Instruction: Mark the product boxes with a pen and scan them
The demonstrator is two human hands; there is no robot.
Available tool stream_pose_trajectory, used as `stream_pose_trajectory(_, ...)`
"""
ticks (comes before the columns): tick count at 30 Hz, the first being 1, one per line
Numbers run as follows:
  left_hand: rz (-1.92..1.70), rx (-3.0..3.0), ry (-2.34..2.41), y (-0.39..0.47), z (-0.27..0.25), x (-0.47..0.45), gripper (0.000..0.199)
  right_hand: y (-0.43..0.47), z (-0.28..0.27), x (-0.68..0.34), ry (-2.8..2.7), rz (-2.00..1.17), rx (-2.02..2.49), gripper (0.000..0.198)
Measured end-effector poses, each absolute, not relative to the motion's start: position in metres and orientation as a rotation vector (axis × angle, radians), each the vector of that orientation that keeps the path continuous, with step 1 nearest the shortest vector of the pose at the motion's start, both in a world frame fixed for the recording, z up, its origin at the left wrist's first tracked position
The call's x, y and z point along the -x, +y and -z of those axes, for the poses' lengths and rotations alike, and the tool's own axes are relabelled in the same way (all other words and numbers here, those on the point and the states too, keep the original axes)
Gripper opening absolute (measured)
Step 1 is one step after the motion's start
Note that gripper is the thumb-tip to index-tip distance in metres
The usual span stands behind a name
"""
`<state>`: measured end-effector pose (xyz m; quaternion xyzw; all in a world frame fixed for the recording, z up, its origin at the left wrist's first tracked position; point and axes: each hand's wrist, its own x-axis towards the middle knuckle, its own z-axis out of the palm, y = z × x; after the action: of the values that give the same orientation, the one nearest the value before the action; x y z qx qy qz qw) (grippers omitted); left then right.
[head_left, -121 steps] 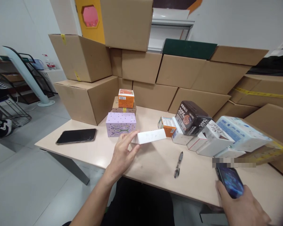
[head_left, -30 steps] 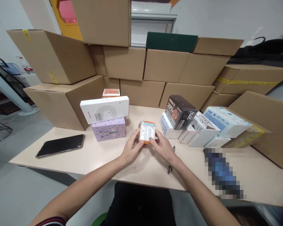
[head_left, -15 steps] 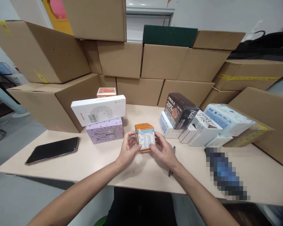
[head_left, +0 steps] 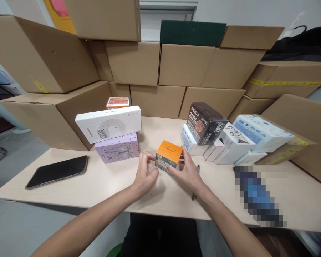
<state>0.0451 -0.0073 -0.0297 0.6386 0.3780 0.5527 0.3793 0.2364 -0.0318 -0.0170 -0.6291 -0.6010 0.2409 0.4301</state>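
A small box (head_left: 169, 150) with an orange top and a dark green printed front sits turned at an angle between my hands, just over or on the table. My right hand (head_left: 187, 172) grips it, thumb on the front lower corner and fingers along the right side. At the box's left edge, my left hand (head_left: 146, 174) has its fingers half curled and its thumb apart; it seems to have let the box loose. Partly under my right wrist lies a dark pen (head_left: 194, 196).
To the left, a white power bank box (head_left: 109, 125) rests on a purple box (head_left: 117, 149), near a black phone (head_left: 57, 171). On the right are a dark brown box (head_left: 205, 123) and several white and blue packages (head_left: 260, 132). Stacked cardboard cartons (head_left: 157, 101) wall the table's back.
The small box has turned: its white text panel is gone from view, and its orange top and green front show. My left thumb has come off its front. The view has shifted slightly.
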Motion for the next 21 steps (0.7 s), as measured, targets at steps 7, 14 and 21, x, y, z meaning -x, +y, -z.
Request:
stream_pose_trajectory(7, -1.392, -1.314, 0.952, -0.002, 0.032, -0.046, 0.033, -0.033, 0.005, -0.239, -1.218, -1.130, 1.181, 0.080)
stream_pose_trajectory(14, -1.350, -1.146, 0.842, 0.002, 0.023, -0.049, 0.027, -0.033, 0.004, -0.232, -1.000, -1.461, 0.937, 0.050)
stream_pose_trajectory(21, -1.256, -0.979, 0.629, -0.002, 0.020, -0.047, 0.041, -0.029, 0.004, -0.233, -0.816, -1.353, 1.027, 0.042)
